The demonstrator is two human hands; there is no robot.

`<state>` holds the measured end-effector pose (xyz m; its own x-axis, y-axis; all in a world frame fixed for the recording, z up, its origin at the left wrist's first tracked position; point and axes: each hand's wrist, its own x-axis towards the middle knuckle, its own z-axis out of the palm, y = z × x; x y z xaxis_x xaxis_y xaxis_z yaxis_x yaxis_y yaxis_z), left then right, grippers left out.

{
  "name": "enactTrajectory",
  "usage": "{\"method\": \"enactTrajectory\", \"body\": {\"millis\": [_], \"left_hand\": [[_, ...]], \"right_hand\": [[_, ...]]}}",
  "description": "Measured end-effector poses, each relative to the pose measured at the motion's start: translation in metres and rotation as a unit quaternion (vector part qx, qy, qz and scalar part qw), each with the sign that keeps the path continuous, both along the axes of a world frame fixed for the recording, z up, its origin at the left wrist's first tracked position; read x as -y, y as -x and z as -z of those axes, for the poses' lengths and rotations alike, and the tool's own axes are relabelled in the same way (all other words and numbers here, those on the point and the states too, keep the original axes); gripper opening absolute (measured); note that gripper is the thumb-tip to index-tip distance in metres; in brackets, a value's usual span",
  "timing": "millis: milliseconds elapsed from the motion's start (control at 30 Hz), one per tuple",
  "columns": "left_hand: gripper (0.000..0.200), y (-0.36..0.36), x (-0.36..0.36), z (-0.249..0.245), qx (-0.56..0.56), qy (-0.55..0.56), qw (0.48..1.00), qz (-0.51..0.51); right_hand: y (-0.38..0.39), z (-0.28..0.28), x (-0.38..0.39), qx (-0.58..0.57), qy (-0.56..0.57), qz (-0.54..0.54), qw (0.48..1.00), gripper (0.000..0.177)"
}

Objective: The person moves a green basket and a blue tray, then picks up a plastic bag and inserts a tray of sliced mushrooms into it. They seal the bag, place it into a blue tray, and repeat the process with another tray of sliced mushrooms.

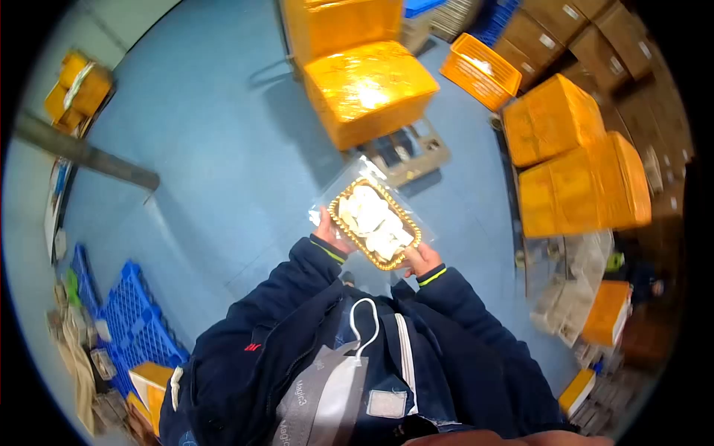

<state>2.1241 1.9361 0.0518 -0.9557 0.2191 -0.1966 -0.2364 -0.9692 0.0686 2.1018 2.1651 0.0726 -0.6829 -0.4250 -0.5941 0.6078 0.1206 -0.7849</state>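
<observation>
A gold-rimmed tray (344, 229) with pale, overexposed pieces (372, 215) in it is held out before my chest. Clear plastic wrapping (362, 169) surrounds the tray and sticks out past its far end. My left hand (332, 232) grips the near left side, fingers partly hidden by the plastic. At the lower right corner, my right hand (421, 260) holds the tray with the thumb over its edge. Glare hides what exactly the pale pieces are.
Ahead stand yellow-taped boxes (372, 82) on a wheeled dolly (416, 154). An orange crate (480, 72) and more taped boxes (573, 171) are to the right, before stacked cartons (621, 52). Blue plastic pallets (137, 320) lean at left, near a grey pole (97, 156).
</observation>
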Motion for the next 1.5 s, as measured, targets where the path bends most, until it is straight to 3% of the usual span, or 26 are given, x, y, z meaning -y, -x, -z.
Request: {"method": "enactTrajectory", "body": {"millis": [33,67,167,267,300,367,567,633,667,767,967,1067,1100,1267,1300,1400,1467,1500], "left_hand": [[0.073,0.005,-0.053,0.0,0.007,0.008,0.999,-0.043],[0.073,0.0,-0.058,0.001,0.022,-0.009,0.997,-0.078],[0.077,-0.014,-0.039,0.018,0.031,0.011,0.987,-0.158],[0.078,0.001,-0.028,0.061,0.034,0.062,0.973,-0.22],[0.078,0.009,0.001,0.026,0.047,0.07,0.967,-0.24],[0.077,0.028,0.043,0.04,0.027,0.065,0.963,-0.259],[0.079,0.14,0.225,0.072,-0.012,0.091,0.954,-0.285],[0.079,0.19,0.296,0.067,0.029,0.091,0.947,-0.306],[0.078,0.2,0.324,0.072,0.04,0.114,0.946,-0.299],[0.076,0.262,0.427,0.069,0.015,0.141,0.932,-0.333],[0.073,0.391,0.619,0.075,0.01,0.145,0.925,-0.351],[0.07,0.463,0.74,0.091,0.02,0.234,0.907,-0.35],[0.071,0.495,0.787,0.109,-0.015,0.194,0.919,-0.342],[0.074,0.715,0.969,0.067,-0.011,0.185,0.947,-0.264],[0.074,0.763,1.004,0.058,-0.002,0.099,0.97,-0.224],[0.074,0.834,1.064,0.042,-0.049,0.176,0.961,-0.209],[0.075,0.908,1.108,0.034,-0.051,0.181,0.967,-0.174],[0.076,0.947,1.13,0.032,-0.111,0.2,0.963,-0.14]], "right_hand": [[0.024,0.009,-0.051,-0.043,-0.005,-0.065,0.997,0.034],[0.033,0.017,-0.052,-0.057,0.01,-0.095,0.994,0.034],[0.054,0.015,-0.017,-0.035,0.031,-0.154,0.987,0.036],[0.095,0.055,0.009,-0.064,0.002,-0.231,0.971,0.037],[0.11,0.026,0.042,-0.069,0.002,-0.259,0.963,0.038],[0.134,0.041,0.089,-0.027,-0.004,-0.273,0.962,0.041],[0.257,0.092,0.274,-0.063,0.021,-0.314,0.947,0.041],[0.299,0.097,0.344,-0.076,0.028,-0.326,0.942,0.041],[0.318,0.076,0.371,-0.019,0.09,-0.315,0.945,0.042],[0.397,0.07,0.488,-0.04,0.026,-0.373,0.927,0.04],[0.536,0.082,0.684,-0.003,0.049,-0.37,0.928,0.031],[0.607,0.092,0.793,0.007,0.051,-0.332,0.942,0.027],[0.638,0.114,0.827,0.011,0.07,-0.328,0.942,0.028],[0.807,0.085,0.997,-0.057,0.058,-0.244,0.966,0.033],[0.839,0.083,1.023,-0.052,0.073,-0.216,0.972,0.033],[0.884,0.055,1.075,-0.065,0.074,-0.125,0.987,0.033],[0.945,0.046,1.113,-0.062,0.052,-0.116,0.99,0.033],[0.979,0.052,1.131,-0.057,0.035,-0.122,0.99,0.033]]}}
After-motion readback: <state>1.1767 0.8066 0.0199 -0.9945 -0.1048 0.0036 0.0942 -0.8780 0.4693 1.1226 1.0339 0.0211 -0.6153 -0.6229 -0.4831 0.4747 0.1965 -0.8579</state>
